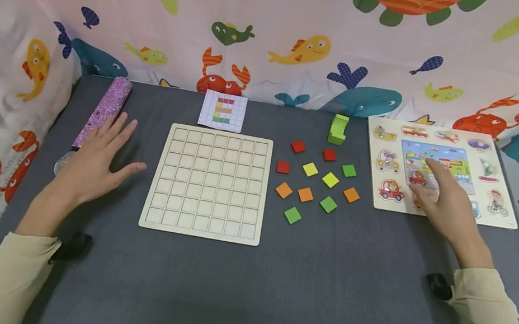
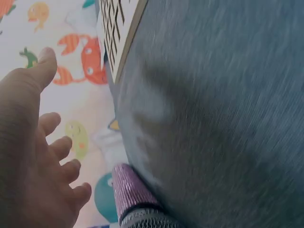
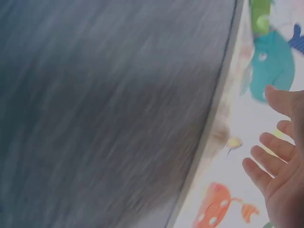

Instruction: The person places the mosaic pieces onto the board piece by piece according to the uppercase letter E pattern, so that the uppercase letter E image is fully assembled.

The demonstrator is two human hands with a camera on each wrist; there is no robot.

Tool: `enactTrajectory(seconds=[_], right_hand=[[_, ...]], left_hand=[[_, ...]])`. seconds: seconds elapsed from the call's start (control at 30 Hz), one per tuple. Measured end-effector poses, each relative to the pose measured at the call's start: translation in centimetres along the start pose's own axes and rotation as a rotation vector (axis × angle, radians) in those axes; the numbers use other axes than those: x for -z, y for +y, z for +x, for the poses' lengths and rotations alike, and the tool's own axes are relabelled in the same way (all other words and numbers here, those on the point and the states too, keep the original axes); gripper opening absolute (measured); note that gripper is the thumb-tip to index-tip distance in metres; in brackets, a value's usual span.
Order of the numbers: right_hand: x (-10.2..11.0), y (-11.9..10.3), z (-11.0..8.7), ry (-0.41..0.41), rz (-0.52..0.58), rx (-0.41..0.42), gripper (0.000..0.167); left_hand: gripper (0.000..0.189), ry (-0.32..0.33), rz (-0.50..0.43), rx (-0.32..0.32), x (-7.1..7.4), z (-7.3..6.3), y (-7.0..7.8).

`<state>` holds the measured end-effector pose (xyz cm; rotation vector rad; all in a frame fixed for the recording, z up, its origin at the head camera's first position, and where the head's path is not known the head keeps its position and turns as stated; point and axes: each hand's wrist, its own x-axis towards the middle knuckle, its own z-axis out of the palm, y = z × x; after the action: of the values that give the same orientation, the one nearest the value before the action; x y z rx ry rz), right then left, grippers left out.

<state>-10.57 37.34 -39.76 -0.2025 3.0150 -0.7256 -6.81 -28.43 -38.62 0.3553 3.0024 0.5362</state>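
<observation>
On the left, the grey-covered table (image 1: 228, 293) bears a purple glittering microphone (image 1: 108, 104), which lies slantwise, its mesh head toward the person. The left hand (image 1: 96, 161) is above it and covers a part of its length; the hand is wide, its fingers spread and the thumb well apart, and it holds nothing. In the left wrist view, a gap is seen between these fingers and the microphone.

To the right of this hand lies a pale wooden grid board (image 1: 206, 179), flat, its squares unfilled. Just behind its far edge is a small paper card (image 1: 204, 113) with a coloured pattern on a grid.

Next come eleven loose square tiles (image 1: 310, 169): three red, two yellow, three orange and three green. Behind them, near the patterned curtain (image 1: 303, 16), stands a bright green block (image 1: 338, 129).

Farther right lies a picture puzzle board (image 1: 391, 146) with vehicle pieces. The right hand (image 1: 453, 207) is over its near part, loosely open and grasping nothing, the index finger above the central picture. Whether a fingertip touches the board, I cannot tell.
</observation>
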Motion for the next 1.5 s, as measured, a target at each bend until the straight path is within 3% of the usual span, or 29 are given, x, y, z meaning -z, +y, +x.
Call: enactTrajectory(seconds=[0.4,0.63,0.83,1.13,1.33,1.5], right_hand=[[-2.3,-7.3,1.8,0.051,0.062,0.248,0.048],[-4.6,-11.1,3.0,0.013,0.154,0.34,0.039],[-7.2,-14.4,4.6,-0.069,0.169,0.413,0.033],[-9.6,-18.9,6.9,-0.223,0.165,0.419,0.036],[-10.7,-20.0,7.6,-0.304,0.105,0.369,0.036],[-10.7,-20.2,7.6,-0.297,0.076,0.361,0.037]], left_hand=[[0.092,-0.087,-0.045,-0.133,-2.6,-2.5,1.9],[0.091,-0.125,-0.051,-0.199,-2.8,-2.8,2.1],[0.097,-0.213,-0.066,-0.183,-3.0,-2.8,2.4],[0.106,-0.248,-0.114,-0.15,-3.2,-3.3,2.0],[0.105,-0.262,-0.134,-0.132,-2.9,-3.2,2.2],[0.105,-0.257,-0.138,-0.139,-3.2,-3.1,2.4]])
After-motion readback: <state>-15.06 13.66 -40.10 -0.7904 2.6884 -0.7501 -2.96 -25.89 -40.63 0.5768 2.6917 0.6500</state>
